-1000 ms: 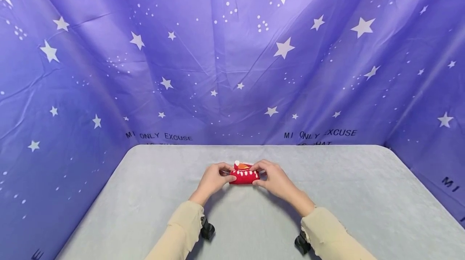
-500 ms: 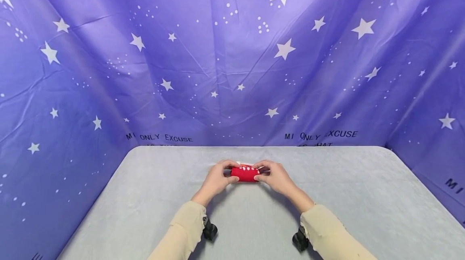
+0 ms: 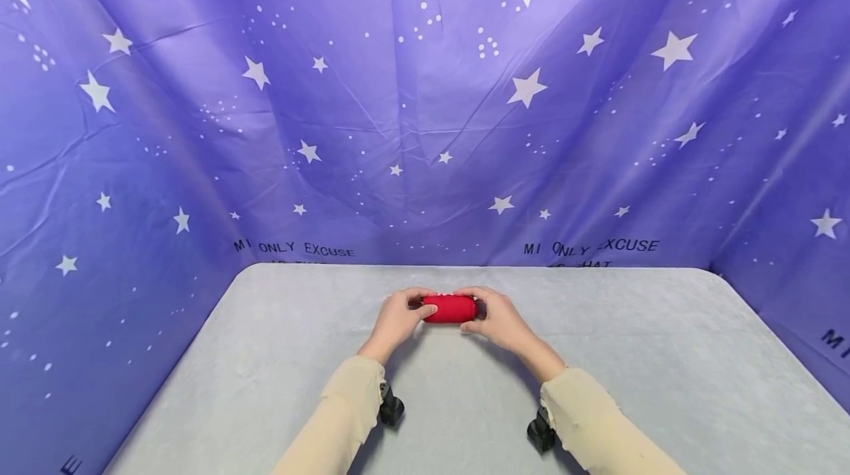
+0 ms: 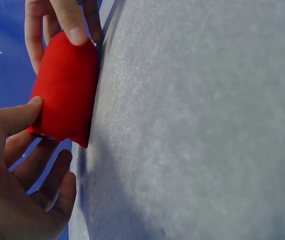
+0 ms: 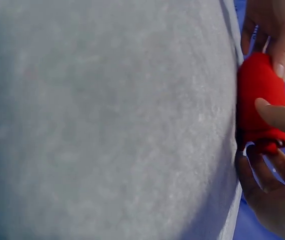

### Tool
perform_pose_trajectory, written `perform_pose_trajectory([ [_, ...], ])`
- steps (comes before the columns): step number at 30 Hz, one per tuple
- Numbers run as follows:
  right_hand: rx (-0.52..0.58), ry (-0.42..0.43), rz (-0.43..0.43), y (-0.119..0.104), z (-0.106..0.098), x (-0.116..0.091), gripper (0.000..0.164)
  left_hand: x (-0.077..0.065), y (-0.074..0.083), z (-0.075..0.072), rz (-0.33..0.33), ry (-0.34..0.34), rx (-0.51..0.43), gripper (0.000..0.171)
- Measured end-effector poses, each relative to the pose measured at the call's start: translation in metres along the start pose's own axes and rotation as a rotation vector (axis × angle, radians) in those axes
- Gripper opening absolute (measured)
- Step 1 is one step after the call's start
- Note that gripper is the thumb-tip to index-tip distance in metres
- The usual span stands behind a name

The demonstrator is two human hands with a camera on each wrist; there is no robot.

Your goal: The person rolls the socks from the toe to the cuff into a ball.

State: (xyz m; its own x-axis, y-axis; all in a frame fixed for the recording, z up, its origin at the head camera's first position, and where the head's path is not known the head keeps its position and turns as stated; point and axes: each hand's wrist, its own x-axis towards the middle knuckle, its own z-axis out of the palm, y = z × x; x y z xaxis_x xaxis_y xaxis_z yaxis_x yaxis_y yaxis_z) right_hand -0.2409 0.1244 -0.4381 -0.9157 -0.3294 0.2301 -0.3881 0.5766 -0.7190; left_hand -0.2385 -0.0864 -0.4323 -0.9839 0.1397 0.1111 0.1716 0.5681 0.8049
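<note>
A red cloth roll [image 3: 449, 309], plump and smooth on the side facing me, lies crosswise near the table's far edge. Small white bits show along its top in the head view. My left hand [image 3: 397, 319] holds the left end, with its thumb on the near face, as the left wrist view also shows on the roll [image 4: 65, 90]. At the other end my right hand [image 3: 502, 325] grips with thumb in front and fingers behind. Folded layers appear at the roll's end [image 5: 267, 137] in the right wrist view. The far side is hidden.
The roll rests on a grey cloth-covered table [image 3: 458, 401]. A purple curtain [image 3: 412, 106] with white stars hangs behind and along both sides. Black wrist-worn devices [image 3: 391, 407] sit under both cream sleeves [image 3: 345, 408].
The roll has turned away from me: its white dots moved from the near face to the top, and the orange patch and white pom-pom went out of sight. Both hands kept hold of it.
</note>
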Motion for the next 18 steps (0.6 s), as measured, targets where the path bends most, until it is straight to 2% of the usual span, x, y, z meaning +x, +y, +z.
perform_pose_trajectory([
  [2, -0.038, 0.005, -0.006, 0.002, 0.002, 0.003, 0.057, 0.002, 0.000, 0.000, -0.002, 0.004, -0.004, 0.024],
  [6, -0.093, 0.017, -0.012, 0.001, 0.003, 0.005, 0.051, 0.000, 0.004, -0.001, 0.019, -0.010, 0.026, 0.028],
  [10, -0.020, -0.014, -0.006, -0.005, -0.007, 0.002, 0.045, -0.005, 0.013, -0.004, 0.089, -0.033, 0.144, 0.038],
  [13, 0.054, -0.066, -0.010, -0.011, -0.016, -0.002, 0.041, -0.010, 0.022, -0.005, 0.170, -0.046, 0.282, 0.045],
  [16, 0.069, -0.122, -0.030, -0.016, -0.024, -0.005, 0.039, -0.016, 0.030, -0.004, 0.239, -0.074, 0.382, 0.048],
  [18, 0.069, -0.148, -0.035, -0.018, -0.027, -0.008, 0.038, -0.020, 0.035, -0.003, 0.256, -0.100, 0.407, 0.051],
])
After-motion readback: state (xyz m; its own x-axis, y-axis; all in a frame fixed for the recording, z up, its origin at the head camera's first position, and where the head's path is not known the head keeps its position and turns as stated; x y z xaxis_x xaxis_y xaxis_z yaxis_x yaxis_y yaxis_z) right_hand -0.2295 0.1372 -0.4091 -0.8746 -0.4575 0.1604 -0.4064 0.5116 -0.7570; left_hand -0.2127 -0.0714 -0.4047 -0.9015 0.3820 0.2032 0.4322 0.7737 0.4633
